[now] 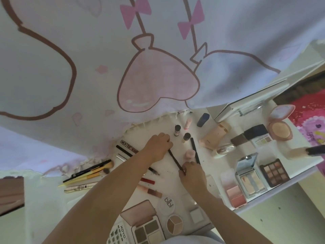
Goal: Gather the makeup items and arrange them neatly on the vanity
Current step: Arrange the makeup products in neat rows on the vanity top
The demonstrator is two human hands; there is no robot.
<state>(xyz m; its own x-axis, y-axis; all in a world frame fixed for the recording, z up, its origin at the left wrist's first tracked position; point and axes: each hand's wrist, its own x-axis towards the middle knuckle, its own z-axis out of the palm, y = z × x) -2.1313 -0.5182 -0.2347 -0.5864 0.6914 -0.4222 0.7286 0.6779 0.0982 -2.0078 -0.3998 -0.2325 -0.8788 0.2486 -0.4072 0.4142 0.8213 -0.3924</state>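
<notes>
Progress looked partial: both hands were busy with one dark pencil (pixel 175 160) near the middle of the desk (pixel 219 143). The left hand (pixel 158 147) had a narrow grip curled round the pencil's upper end, and the right hand (pixel 191 175) pinched its lower end, the stick slanting from 11 o'clock down to 5 o'clock between them.

Some order already showed. At 3 o'clock the palettes (pixel 253 182) lay side by side near the desk edge, with an open powder compact (pixel 280 124) toward 2 o'clock. At 12 o'clock two small dark-capped bottles (pixel 177 130) and a pink tube (pixel 187 123) stood upright, close together. At 9 o'clock the brushes (pixel 89 171) lay roughly parallel.

Much seemed left, in my judgement: lip tubes (pixel 149 186) at 7 o'clock lay at mixed angles, partly under the left forearm; more palettes (pixel 146 224) and a round pot (pixel 166 205) crowded 6 o'clock; a beige tube (pixel 214 135) lay tilted at 1 o'clock.
</notes>
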